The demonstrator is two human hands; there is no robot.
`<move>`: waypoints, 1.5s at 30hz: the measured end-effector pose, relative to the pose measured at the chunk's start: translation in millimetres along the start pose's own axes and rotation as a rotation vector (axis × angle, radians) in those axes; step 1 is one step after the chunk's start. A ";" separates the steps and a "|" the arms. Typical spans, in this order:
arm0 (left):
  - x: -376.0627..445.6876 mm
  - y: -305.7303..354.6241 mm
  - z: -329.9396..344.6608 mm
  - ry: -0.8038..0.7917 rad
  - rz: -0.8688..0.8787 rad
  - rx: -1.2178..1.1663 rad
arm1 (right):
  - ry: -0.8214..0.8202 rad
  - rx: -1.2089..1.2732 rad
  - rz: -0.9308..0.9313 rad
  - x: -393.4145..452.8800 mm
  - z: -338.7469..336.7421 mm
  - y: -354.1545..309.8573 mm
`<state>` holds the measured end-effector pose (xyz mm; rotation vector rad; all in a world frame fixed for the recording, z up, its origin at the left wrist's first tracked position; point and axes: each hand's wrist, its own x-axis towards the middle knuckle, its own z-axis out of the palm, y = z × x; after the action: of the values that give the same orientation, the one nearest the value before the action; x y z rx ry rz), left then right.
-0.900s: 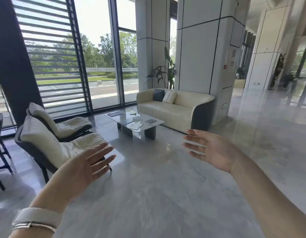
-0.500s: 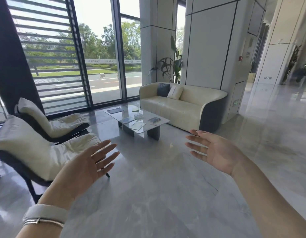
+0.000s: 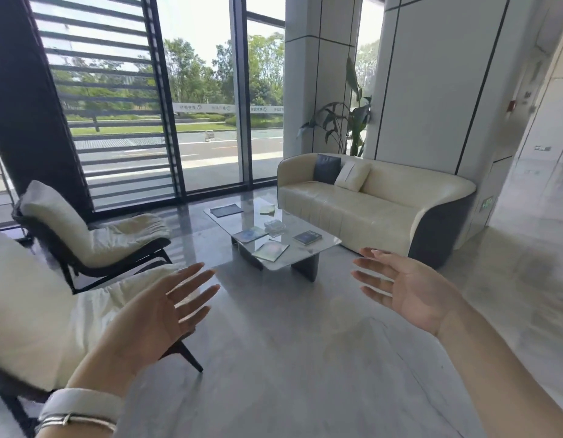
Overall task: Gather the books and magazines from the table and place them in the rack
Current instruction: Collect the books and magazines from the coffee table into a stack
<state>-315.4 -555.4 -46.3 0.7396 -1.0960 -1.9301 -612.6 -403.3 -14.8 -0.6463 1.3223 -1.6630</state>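
A low glossy coffee table (image 3: 324, 243) stands ahead in the middle of the room. Several books and magazines lie flat on it: a dark magazine (image 3: 226, 210) at the far end, a blue one (image 3: 249, 234), a pale greenish one (image 3: 270, 250) near the front, a dark blue book (image 3: 307, 237) on the right, and a small light sheet (image 3: 267, 209). My left hand (image 3: 157, 317) and my right hand (image 3: 410, 292) are raised in front of me, palms facing each other, fingers spread, holding nothing, well short of the table. No rack is in sight.
A cream sofa (image 3: 368, 210) with two cushions stands right of the table. Two cream lounge chairs (image 3: 93, 235) on dark frames stand at the left, the nearer one beside my left hand. A potted plant (image 3: 346, 121) is behind the sofa. Polished floor (image 3: 289, 343) lies between me and the table.
The view has come closer to the table and sofa, which look larger now. Both hands keep the same raised, spread pose.
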 end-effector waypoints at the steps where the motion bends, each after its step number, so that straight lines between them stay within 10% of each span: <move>1: 30.1 5.0 -3.3 0.004 -0.001 0.000 | 0.011 -0.002 -0.002 30.5 3.2 -1.9; 27: 686.5 79.0 -42.7 0.048 -0.067 0.011 | -0.016 0.000 0.122 718.3 52.3 -36.8; 45: 1094.9 143.5 -208.8 0.177 -0.239 0.003 | 0.053 0.032 0.254 1126.8 192.4 22.3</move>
<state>-679.4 -1615.4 -130.8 1.0623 -0.9364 -2.0138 -975.6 -1482.4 -119.1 -0.3992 1.3522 -1.4993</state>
